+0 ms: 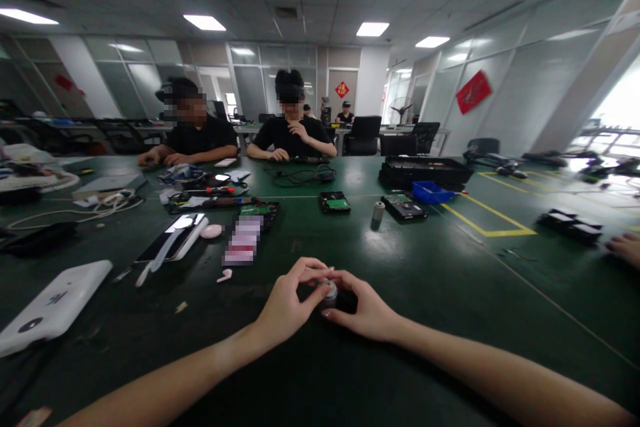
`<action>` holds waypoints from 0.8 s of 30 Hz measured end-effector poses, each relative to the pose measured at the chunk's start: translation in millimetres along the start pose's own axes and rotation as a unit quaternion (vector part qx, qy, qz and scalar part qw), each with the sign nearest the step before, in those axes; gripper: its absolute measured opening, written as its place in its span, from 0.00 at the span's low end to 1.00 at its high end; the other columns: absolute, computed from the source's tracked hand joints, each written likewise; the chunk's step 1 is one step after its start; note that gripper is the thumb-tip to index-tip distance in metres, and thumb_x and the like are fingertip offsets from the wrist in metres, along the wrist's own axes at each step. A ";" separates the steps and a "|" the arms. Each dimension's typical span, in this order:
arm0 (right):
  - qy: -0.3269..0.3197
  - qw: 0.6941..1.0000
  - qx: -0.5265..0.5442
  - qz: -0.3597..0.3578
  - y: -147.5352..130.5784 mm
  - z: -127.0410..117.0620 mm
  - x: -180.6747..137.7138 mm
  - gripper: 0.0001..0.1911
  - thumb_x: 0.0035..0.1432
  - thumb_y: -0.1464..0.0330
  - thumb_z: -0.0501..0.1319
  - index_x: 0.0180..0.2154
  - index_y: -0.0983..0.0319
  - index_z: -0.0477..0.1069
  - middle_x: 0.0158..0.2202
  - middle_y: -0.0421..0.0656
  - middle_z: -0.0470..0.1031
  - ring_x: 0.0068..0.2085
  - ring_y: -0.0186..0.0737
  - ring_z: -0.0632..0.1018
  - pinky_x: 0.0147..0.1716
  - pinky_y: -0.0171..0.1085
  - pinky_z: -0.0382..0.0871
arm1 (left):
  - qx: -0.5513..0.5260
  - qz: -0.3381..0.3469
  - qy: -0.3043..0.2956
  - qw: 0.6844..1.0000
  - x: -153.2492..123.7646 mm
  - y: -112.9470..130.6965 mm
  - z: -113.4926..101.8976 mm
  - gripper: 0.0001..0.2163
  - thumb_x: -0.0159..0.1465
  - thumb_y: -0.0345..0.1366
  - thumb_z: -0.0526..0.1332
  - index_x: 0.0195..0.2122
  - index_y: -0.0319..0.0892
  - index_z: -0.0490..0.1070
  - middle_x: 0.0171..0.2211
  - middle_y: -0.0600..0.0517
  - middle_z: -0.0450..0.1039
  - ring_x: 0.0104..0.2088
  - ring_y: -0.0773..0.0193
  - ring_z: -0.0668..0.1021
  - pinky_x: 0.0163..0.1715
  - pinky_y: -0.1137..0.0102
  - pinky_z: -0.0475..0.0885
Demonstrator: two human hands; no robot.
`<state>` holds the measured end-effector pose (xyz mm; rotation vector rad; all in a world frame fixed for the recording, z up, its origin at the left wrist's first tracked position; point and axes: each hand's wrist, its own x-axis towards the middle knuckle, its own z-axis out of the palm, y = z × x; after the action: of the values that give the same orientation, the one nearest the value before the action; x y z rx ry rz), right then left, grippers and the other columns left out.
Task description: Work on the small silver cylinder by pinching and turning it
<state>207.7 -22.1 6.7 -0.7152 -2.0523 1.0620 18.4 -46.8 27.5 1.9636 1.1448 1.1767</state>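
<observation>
A small grey metal cylinder (329,293) stands on the dark green table right in front of me, its round top facing up. My left hand (294,293) has closed round it from the left, thumb and fingers at its top. From the other side my right hand (361,303) curls around the cylinder, fingertips at its far side and thumb near its base. Both sets of fingertips meet behind it, so its far side is hidden. Another light grey cylinder (379,211) stands upright farther off, beside a hard drive (406,207).
Left of my hands lie a white earbud (225,275), phones and a white power bank (55,303). Ahead are another hard drive (335,202), a blue tray (431,192) and a black case (425,173). Two people sit opposite; another person's hand (626,248) rests at right.
</observation>
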 end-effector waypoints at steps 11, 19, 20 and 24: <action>0.143 0.987 0.045 -0.065 -2.8 -7.7 -1.2 0.09 0.59 0.65 0.59 0.42 0.60 0.65 0.36 0.44 0.75 0.42 0.43 0.76 0.47 0.45 0.68 | -0.054 -0.067 -0.031 0.996 -10.3 -22.1 16.0 0.26 0.53 0.30 0.68 0.51 0.45 0.61 0.38 0.52 0.76 0.40 0.59 0.78 0.44 0.63 0.71; 0.106 0.994 -0.016 -0.037 -7.6 0.5 6.3 0.11 0.56 0.65 0.63 0.41 0.60 0.68 0.42 0.45 0.75 0.44 0.41 0.77 0.47 0.43 0.70 | 0.012 -0.037 -0.035 0.999 -10.2 -19.7 13.0 0.17 0.54 0.35 0.68 0.45 0.44 0.72 0.41 0.49 0.76 0.41 0.57 0.77 0.42 0.64 0.72; 0.108 0.994 -0.017 -0.030 -8.2 2.9 7.1 0.09 0.55 0.65 0.64 0.38 0.60 0.69 0.40 0.44 0.75 0.42 0.40 0.77 0.45 0.42 0.71 | 0.013 -0.034 -0.035 0.999 -10.3 -20.1 12.9 0.17 0.54 0.34 0.68 0.46 0.44 0.72 0.41 0.49 0.76 0.41 0.57 0.77 0.42 0.64 0.72; 0.131 0.990 0.042 -0.021 -11.2 -3.0 15.3 0.08 0.55 0.65 0.64 0.31 0.61 0.66 0.34 0.43 0.77 0.38 0.40 0.79 0.41 0.41 0.73 | 0.015 -0.033 -0.037 0.999 -9.8 -20.8 12.4 0.17 0.54 0.34 0.69 0.46 0.45 0.72 0.40 0.50 0.76 0.40 0.58 0.77 0.42 0.64 0.72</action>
<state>199.3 -15.3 22.6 -0.7241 -1.7814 0.9705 19.3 -46.3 1.4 1.9590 1.1874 1.0499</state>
